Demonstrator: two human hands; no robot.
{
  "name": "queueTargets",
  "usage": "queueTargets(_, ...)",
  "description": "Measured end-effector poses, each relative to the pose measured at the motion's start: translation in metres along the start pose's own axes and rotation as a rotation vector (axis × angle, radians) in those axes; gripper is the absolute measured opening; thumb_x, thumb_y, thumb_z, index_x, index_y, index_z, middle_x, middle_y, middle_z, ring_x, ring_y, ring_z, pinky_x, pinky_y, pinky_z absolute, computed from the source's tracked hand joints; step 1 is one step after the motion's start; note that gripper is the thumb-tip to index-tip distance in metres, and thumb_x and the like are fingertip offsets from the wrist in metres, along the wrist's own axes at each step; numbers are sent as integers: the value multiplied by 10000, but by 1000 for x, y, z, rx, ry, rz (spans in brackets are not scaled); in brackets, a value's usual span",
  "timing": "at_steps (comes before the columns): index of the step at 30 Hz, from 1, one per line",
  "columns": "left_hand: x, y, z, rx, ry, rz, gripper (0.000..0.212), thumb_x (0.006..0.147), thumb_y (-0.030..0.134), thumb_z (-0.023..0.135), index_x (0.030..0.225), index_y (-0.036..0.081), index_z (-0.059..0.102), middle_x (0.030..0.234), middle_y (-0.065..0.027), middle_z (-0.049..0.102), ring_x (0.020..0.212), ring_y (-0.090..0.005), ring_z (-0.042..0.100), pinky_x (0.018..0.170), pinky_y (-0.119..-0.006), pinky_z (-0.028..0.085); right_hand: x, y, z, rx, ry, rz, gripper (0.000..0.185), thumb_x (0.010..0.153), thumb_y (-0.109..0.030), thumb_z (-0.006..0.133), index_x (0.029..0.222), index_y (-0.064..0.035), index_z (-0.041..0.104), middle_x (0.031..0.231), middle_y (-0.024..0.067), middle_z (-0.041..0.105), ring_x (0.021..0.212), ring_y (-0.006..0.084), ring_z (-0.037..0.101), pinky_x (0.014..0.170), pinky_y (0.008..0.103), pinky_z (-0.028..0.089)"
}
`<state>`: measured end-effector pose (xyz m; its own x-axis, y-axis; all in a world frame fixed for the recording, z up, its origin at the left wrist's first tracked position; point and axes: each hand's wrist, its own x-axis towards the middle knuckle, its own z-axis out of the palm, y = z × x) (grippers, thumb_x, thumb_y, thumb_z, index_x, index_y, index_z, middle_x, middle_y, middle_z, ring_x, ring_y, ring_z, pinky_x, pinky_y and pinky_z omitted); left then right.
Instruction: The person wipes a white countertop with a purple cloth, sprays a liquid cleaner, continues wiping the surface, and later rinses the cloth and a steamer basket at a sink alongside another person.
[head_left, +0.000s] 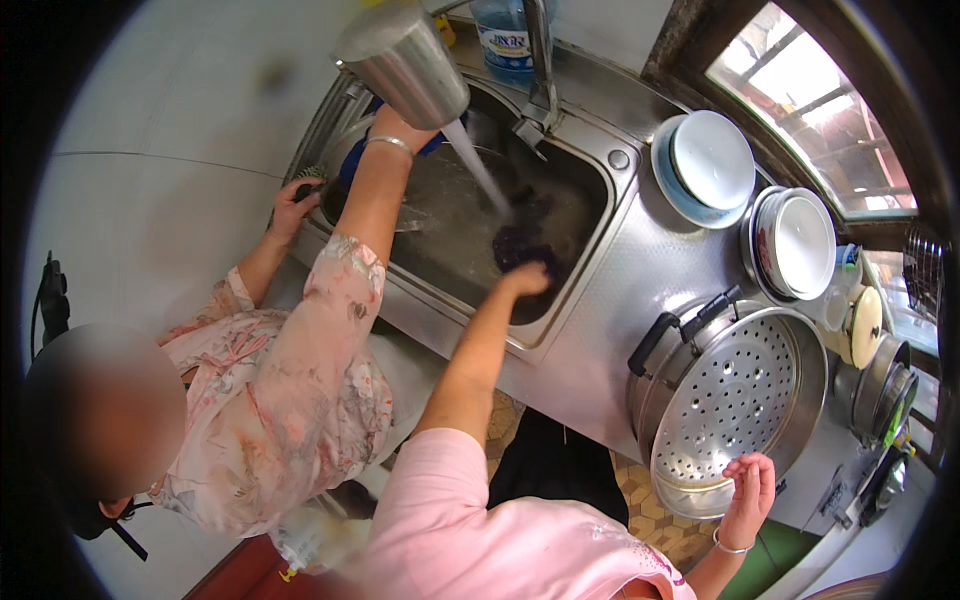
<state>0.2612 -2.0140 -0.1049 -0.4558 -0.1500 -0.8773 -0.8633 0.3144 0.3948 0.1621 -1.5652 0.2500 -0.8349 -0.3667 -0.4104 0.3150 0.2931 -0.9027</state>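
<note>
My left hand (531, 279) reaches down into the stainless steel sink (562, 304) and grips a dark purple bundle (517, 246), perhaps cloth or leaves. Its fingertips are hidden. Water from a tilted metal pitcher (409, 71), held by a person beside me, streams down next to the bundle. At the right, my right hand (750, 487) is raised with loosely bent fingers and holds nothing. Behind it in the picture stands a large steamer pot (652, 397) with a perforated steamer tray (739, 397) tilted on it.
The person in a floral top (315, 352) stands close on my left, one hand (289, 214) at the sink's left rim. A faucet (541, 90) rises behind the basin. Stacked bowls (712, 161), more bowls (802, 244) and pots (874, 382) line the counter under the window.
</note>
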Motion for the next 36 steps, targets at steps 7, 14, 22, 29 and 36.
queueTargets(7, -57, -50, -54, -4, 788, -474, 522, 860, 230, 579, 1337, 49, 473, 1283, -220, 561, 1163, -344, 570, 943, -456, 479, -3, 1, -8, -7, 65, -13, 149, 1005, -152, 458, 1012, -29, 543, 889, 55, 580, 822, 124, 569, 776, 272, 475)
queueTargets(14, -8, -38, 22, 283, -14, 52, 479, 821, 161, 506, 1283, 53, 569, 1353, -215, 510, 1238, -367, 508, 1037, -432, 404, 0, -5, 21, -6, 2, 17, 154, 1004, -145, 450, 1009, -22, 544, 864, 57, 579, 808, 132, 562, 779, 273, 465)
queueTargets(22, -119, 46, -62, -545, 56, 669, 135, 974, 132, 440, 973, 62, 556, 926, -7, 524, 850, -109, 501, 773, -269, 458, 6, -4, 12, -15, 43, 13, 152, 1004, -142, 444, 1006, -27, 543, 865, 58, 581, 802, 133, 559, 780, 275, 461)
queueTargets(29, -253, 101, -93, -328, 424, 750, 160, 964, 124, 495, 1096, 51, 550, 962, -45, 554, 893, -117, 528, 778, -278, 467, 12, -12, 22, 16, 24, -6, 147, 996, -119, 450, 1009, -12, 549, 879, 75, 601, 812, 144, 569, 795, 286, 456)
queueTargets(36, -58, -15, -18, 173, 380, 43, 357, 832, 148, 584, 1146, -19, 572, 1162, -250, 613, 1114, -401, 575, 926, -450, 472, 9, -15, 17, 1, 28, -28, 149, 994, -118, 450, 1005, -7, 549, 879, 73, 602, 815, 140, 571, 796, 286, 460)
